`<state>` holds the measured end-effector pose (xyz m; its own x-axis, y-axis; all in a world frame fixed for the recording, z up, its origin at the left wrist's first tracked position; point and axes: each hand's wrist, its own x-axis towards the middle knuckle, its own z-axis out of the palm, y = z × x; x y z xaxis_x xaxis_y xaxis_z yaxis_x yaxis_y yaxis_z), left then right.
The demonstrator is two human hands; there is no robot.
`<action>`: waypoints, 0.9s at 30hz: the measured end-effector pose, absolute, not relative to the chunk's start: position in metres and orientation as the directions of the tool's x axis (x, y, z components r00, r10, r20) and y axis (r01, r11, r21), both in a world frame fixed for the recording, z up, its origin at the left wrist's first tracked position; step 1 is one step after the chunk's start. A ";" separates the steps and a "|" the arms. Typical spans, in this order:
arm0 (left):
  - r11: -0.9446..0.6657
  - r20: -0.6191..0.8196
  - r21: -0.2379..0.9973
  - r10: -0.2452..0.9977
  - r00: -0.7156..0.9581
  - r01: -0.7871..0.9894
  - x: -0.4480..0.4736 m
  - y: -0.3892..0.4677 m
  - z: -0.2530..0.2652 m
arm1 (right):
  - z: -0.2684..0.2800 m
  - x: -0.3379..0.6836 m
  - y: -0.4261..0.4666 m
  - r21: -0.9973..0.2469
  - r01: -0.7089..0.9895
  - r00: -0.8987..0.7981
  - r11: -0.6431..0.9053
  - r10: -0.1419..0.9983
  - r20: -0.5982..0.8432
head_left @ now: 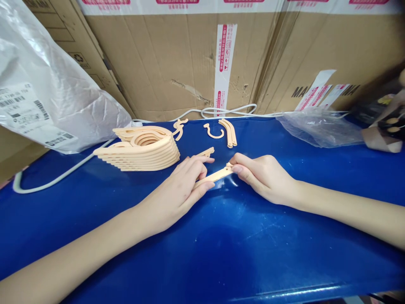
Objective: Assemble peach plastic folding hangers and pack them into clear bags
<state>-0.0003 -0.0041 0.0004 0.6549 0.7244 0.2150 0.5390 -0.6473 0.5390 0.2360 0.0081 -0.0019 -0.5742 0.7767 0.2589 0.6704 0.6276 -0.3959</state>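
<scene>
My left hand (186, 179) grips a beige plastic hanger arm (217, 175) between thumb and fingers, just above the blue table. At the arm's far end my right hand (264, 175) pinches a small beige hanger part (228, 165), mostly hidden by the fingertips. Another beige hanger arm (206, 152) sticks out beyond my left fingers; whether they touch it I cannot tell. Behind the hands lie a loose hanger hook (217, 134) and a pair of curved hanger arms (228, 133). A stack of beige hangers (142, 154) stands to the left, with several loose hooks (179, 128) beside it.
Large cardboard boxes (164, 55) wall off the back of the blue table (202, 253). A white cable (63, 177) runs along the left and rear. A silvery mailing bag (69, 84) leans at left; a clear plastic bag (316, 128) lies at back right.
</scene>
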 end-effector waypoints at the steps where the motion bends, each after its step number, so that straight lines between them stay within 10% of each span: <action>1: -0.651 0.216 0.537 0.720 0.659 0.536 0.000 -0.004 0.000 | -0.002 0.236 0.008 -0.380 0.674 -0.583 0.634 0.772 0.253; 27: -0.677 0.193 0.518 0.688 0.700 0.523 -0.001 -0.003 0.001 | -0.005 0.235 0.007 -0.114 0.724 -0.645 0.680 0.727 0.235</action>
